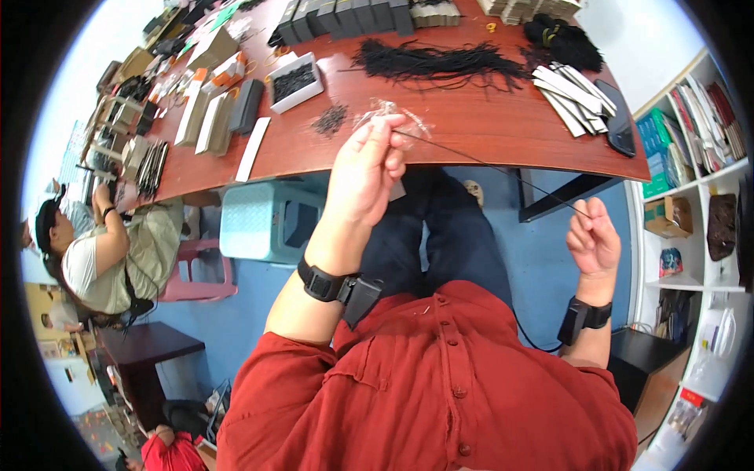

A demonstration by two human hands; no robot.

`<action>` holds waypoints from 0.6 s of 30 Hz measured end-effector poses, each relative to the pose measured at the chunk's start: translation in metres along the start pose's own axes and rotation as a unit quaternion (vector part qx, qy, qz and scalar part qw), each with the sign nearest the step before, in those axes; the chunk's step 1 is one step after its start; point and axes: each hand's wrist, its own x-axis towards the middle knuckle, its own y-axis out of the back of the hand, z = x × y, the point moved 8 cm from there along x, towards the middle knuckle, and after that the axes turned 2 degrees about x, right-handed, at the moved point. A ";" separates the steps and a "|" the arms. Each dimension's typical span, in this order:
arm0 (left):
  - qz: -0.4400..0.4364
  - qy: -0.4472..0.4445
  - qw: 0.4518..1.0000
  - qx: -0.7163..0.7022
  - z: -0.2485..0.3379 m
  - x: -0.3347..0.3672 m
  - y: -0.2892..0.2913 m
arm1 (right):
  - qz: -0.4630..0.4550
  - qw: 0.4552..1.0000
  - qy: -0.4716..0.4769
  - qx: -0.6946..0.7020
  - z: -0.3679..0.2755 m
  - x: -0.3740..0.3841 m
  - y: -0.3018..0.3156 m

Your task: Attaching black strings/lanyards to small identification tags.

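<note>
A thin black cord [488, 166] stretches taut between my two hands, slanting down to the right in front of the table's edge. My left hand [364, 169] is closed in a pinch on its left end, over the near edge of the table. My right hand [594, 235] grips the other end, out past the table and lower. Beyond my left hand lie clear plastic scraps [420, 128] and a scatter of small black pieces [330, 119]. A white box [300, 100] holds more such black pieces. Farther back, a loose bundle of black cords [440, 63] spreads across the table.
White strips [569, 98] and a black phone [618, 125] lie on the table's [471, 141] right. Grey boxes [345, 17] line the back. A blue stool [263, 224] stands left of my legs; another person [102, 251] sits beyond it. White shelves [691, 184] stand at right.
</note>
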 end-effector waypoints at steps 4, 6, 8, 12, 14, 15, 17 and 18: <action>0.090 -0.005 0.993 0.079 0.028 -0.032 0.044 | -0.005 0.998 -0.023 0.053 0.008 0.002 0.011; 0.086 -0.037 0.993 0.075 0.039 -0.041 0.058 | -0.006 0.997 -0.020 0.070 0.015 0.004 0.012; 0.099 -0.069 0.991 0.059 0.046 -0.048 0.074 | -0.005 0.997 -0.028 0.068 0.021 0.009 0.012; 0.109 -0.070 0.990 0.047 0.047 -0.057 0.087 | 0.013 0.999 -0.050 -0.006 0.029 0.019 -0.011; 0.062 -0.089 0.932 0.345 0.049 -0.064 0.061 | -0.042 0.981 -0.039 -0.183 0.032 0.025 -0.046; 0.016 -0.049 0.943 0.329 0.034 -0.068 0.042 | -0.058 0.943 -0.069 -0.321 0.044 0.026 -0.062; -0.182 -0.009 0.910 0.373 0.000 -0.079 -0.015 | -0.127 0.884 -0.088 -0.442 0.078 0.029 -0.098; -0.249 0.063 0.909 0.327 -0.022 -0.086 -0.033 | -0.155 0.879 -0.116 -0.435 0.095 0.030 -0.111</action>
